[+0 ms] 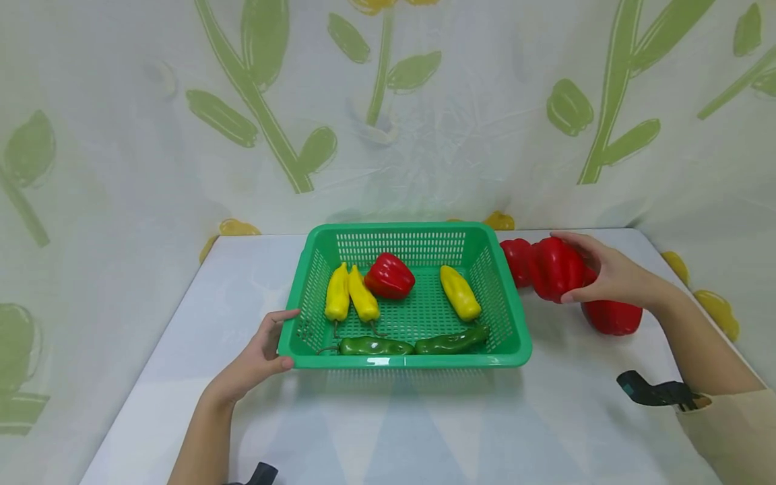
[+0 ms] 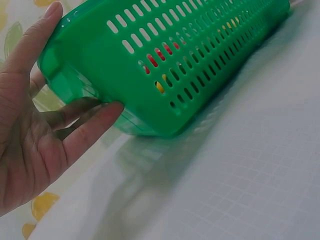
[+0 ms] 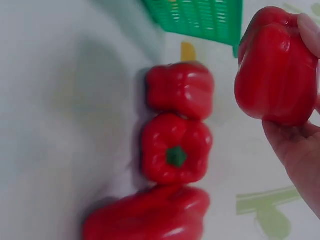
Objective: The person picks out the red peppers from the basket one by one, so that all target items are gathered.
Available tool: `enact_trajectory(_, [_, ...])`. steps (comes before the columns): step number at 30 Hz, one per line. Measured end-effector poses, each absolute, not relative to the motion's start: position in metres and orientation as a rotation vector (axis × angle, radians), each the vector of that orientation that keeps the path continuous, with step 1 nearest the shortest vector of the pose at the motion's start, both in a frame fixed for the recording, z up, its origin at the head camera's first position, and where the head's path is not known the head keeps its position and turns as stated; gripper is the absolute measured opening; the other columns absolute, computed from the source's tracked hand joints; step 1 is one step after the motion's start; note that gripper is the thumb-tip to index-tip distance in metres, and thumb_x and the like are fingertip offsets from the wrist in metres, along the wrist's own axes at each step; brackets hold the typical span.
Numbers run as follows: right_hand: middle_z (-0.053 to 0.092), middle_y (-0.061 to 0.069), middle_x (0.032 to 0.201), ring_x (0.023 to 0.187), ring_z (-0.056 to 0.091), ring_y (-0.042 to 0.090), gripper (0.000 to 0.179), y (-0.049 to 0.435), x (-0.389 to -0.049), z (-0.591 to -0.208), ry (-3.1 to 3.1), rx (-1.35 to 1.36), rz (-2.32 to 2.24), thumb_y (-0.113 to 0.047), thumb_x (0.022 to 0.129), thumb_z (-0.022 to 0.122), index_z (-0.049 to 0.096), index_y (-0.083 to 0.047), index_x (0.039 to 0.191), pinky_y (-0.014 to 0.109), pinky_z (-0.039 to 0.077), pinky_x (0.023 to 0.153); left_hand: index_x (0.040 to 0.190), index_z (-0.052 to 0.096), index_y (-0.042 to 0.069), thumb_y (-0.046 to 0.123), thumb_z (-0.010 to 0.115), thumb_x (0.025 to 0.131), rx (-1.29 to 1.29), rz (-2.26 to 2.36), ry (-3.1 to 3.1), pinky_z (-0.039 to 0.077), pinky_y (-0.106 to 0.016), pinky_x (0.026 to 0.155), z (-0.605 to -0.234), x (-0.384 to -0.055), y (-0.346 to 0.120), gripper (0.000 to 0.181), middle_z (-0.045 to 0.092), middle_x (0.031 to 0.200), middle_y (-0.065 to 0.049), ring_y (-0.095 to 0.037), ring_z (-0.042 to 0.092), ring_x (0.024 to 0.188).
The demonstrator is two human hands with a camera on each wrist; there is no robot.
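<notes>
A green plastic basket (image 1: 418, 362) stands mid-table. My left hand (image 1: 257, 353) grips its near left corner, thumb and fingers on the rim and end wall; the left wrist view shows the basket's slotted side (image 2: 185, 55). In it lie a red bell pepper (image 1: 391, 276), yellow peppers (image 1: 459, 293) and two long green peppers (image 1: 451, 342). Right of the basket, my right hand (image 1: 615, 273) holds another red bell pepper (image 3: 277, 70) above the table, thumb and fingers around its sides. Below it in the right wrist view are three more red bell peppers (image 3: 176, 150) in a row.
The white table (image 1: 418, 431) runs back to a hanging cloth (image 1: 461, 148) printed with green leaves and yellow flowers. The loose red bell peppers (image 1: 612, 316) rest to the right of the basket. A dark strap piece (image 1: 657, 391) sits at my right wrist.
</notes>
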State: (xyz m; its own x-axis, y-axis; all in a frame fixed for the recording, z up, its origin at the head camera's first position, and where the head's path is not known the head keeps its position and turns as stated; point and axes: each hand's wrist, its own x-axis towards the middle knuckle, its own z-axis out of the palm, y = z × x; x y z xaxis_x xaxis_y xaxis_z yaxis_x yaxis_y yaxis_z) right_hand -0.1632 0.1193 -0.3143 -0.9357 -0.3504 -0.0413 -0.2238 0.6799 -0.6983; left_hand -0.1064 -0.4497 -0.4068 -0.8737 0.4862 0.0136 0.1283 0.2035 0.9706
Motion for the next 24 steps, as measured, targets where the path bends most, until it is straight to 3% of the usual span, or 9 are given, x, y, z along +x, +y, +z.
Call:
enact_trajectory(5, [0.036,0.019,0.135,0.118,0.038,0.040,0.107,0.130,-0.154,-0.324,2.729,-0.417,-1.053,-0.018,0.063,0.086,0.020,-0.012,0.147,0.036,0.055,0.065,0.140,0.020,0.015,0.018,0.067,0.088,0.576,1.719,2.198,0.035,-0.012,0.093,-0.407,-0.107,-0.449,0.070,0.018,0.145,-0.030,-0.048,0.019,0.132])
enact_trajectory(13, [0.037,0.017,0.133,0.115,0.037,0.038,0.103,0.138,-0.144,-0.340,2.728,-0.462,-1.034,-0.017,0.062,0.086,0.025,-0.012,0.144,0.031,0.055,0.064,0.141,0.020,0.014,0.016,0.065,0.089,0.567,1.725,2.190,0.035,-0.012,0.094,-0.406,-0.104,-0.450,0.070,0.018,0.146,-0.029,-0.046,0.020,0.132])
enact_trajectory(20, [0.036,0.024,0.132,0.115,0.036,0.045,0.103,0.145,-0.139,-0.352,2.732,-0.442,-0.982,-0.017,0.061,0.087,0.026,-0.007,0.142,0.037,0.056,0.063,0.141,0.019,0.014,0.016,0.066,0.089,0.593,1.742,2.170,0.032,-0.010,0.095,-0.408,-0.105,-0.449,0.070,0.012,0.148,-0.031,-0.048,0.011,0.136])
enact_trajectory(24, [0.039,0.023,0.130,0.115,0.037,0.045,0.102,0.148,-0.139,-0.357,2.762,-0.458,-0.944,-0.019,0.059,0.088,0.029,-0.006,0.141,0.038,0.056,0.063,0.141,0.019,0.015,0.016,0.066,0.089,0.600,1.744,2.172,0.034,-0.011,0.094,-0.408,-0.106,-0.449,0.070,0.014,0.147,-0.031,-0.049,0.014,0.134])
